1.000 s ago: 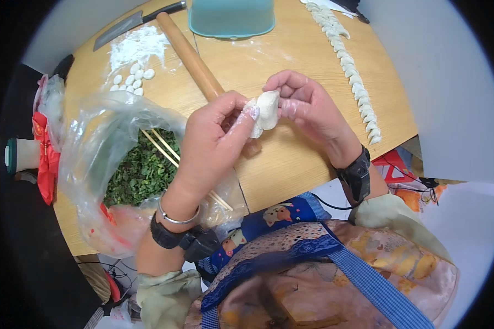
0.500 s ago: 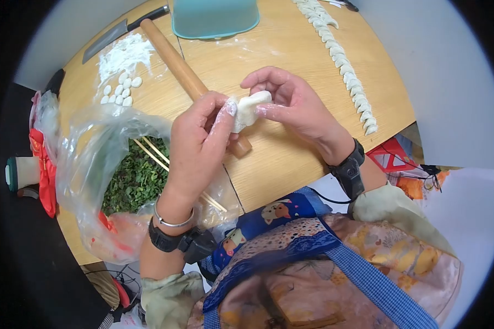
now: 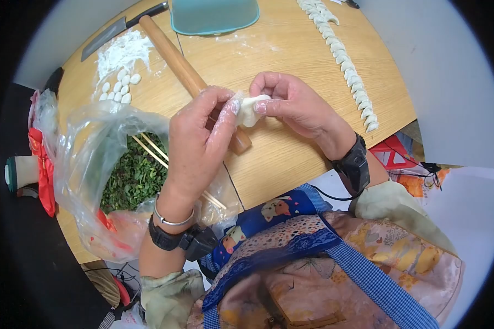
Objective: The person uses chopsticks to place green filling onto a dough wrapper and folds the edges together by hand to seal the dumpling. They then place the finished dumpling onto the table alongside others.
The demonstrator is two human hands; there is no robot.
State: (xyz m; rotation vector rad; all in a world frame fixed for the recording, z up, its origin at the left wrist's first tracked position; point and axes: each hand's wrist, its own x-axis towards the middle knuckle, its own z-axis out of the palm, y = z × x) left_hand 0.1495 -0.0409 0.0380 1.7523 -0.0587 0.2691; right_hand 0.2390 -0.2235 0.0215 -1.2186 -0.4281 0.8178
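Between my two hands, above the wooden table, is a thin white dough wrapper (image 3: 250, 114). My left hand (image 3: 200, 134), dusted with flour, pinches its left edge between thumb and fingers. On the other side, my right hand (image 3: 299, 107) grips the right edge with thumb and forefinger. Under the hands a wooden rolling pin (image 3: 175, 59) lies slantwise, its near end below the wrapper. Left of my left hand, chopped greens (image 3: 134, 178) sit in a clear plastic bag (image 3: 79, 159), with chopsticks (image 3: 151, 151) resting across them, partly hidden by my left arm.
Small dough pieces (image 3: 121, 86) lie beside scattered flour (image 3: 125, 54) at the upper left. A cleaver (image 3: 105, 38) rests behind them. At the back stands a teal plastic container (image 3: 215, 16). A row of folded dumplings (image 3: 346, 66) runs down the right of the table (image 3: 291, 159).
My right thumb and fingers have closed in on the wrapper's right edge, which was sticking up higher. The wrapper now looks more gathered between the hands.
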